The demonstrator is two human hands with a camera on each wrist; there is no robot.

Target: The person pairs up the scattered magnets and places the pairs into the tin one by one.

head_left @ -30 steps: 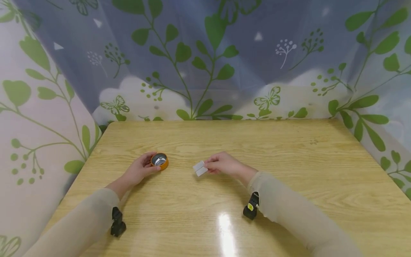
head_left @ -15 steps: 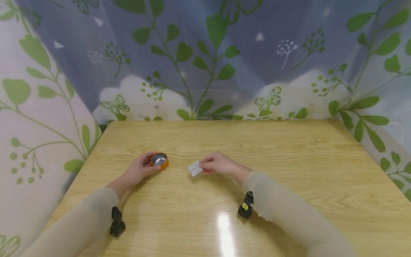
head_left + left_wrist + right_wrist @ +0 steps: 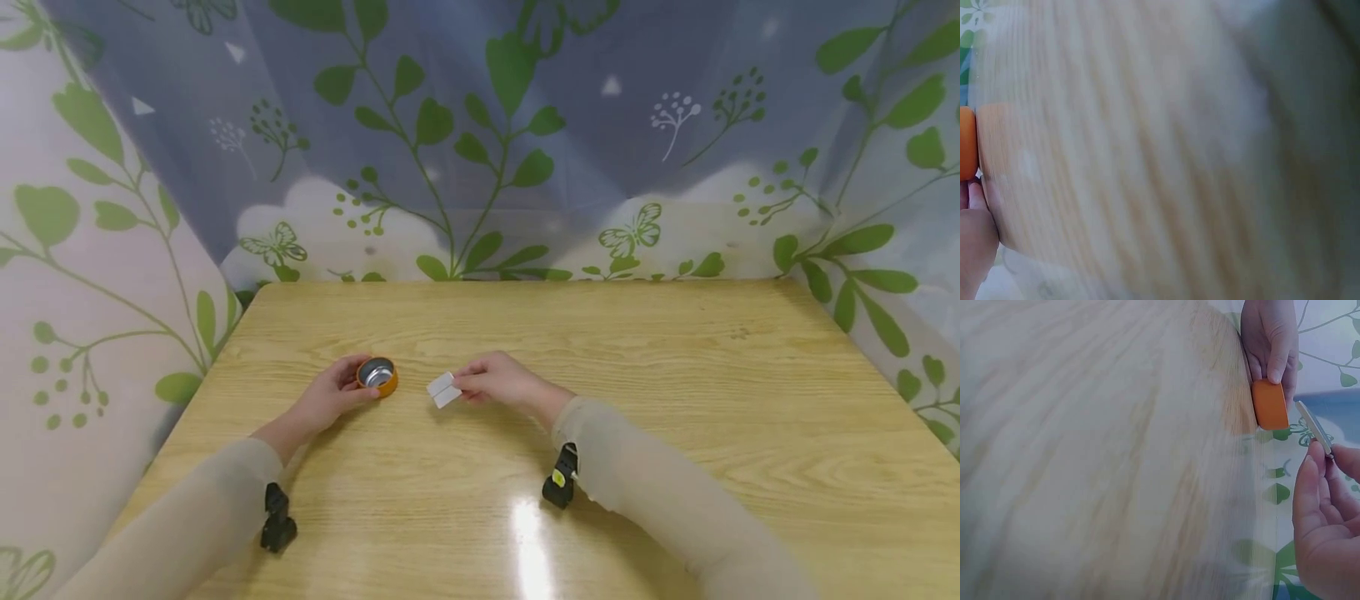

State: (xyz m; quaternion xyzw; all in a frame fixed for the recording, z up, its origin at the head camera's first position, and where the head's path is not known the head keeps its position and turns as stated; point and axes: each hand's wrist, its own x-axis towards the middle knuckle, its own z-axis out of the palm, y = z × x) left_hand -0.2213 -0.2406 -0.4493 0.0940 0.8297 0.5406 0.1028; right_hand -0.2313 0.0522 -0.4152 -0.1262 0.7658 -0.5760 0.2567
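A small round orange bowl point(image 3: 388, 388) with a shiny metal inside stands on the table, left of centre. My left hand point(image 3: 330, 395) grips its left side, thumb in front and fingers behind. To the right of it, my right hand point(image 3: 501, 385) pinches a flat white square piece point(image 3: 443, 390) with a dark line across its middle. In the right wrist view this piece point(image 3: 1314, 428) is thin, tilted and held between thumb and fingers above the tabletop, close to the orange bowl point(image 3: 1270, 405). Only the bowl's edge point(image 3: 967, 144) and part of the hand show in the left wrist view.
The wooden table point(image 3: 645, 358) reaches back to a curtain point(image 3: 480, 150) printed with leaves and butterflies, which also hangs at both sides. Black wrist cameras sit under the left sleeve point(image 3: 202, 500) and the right sleeve point(image 3: 660, 483).
My right hand has moved left with the white piece, narrowing the gap to the bowl. The left hand keeps its grip on the bowl, in nearly the same place.
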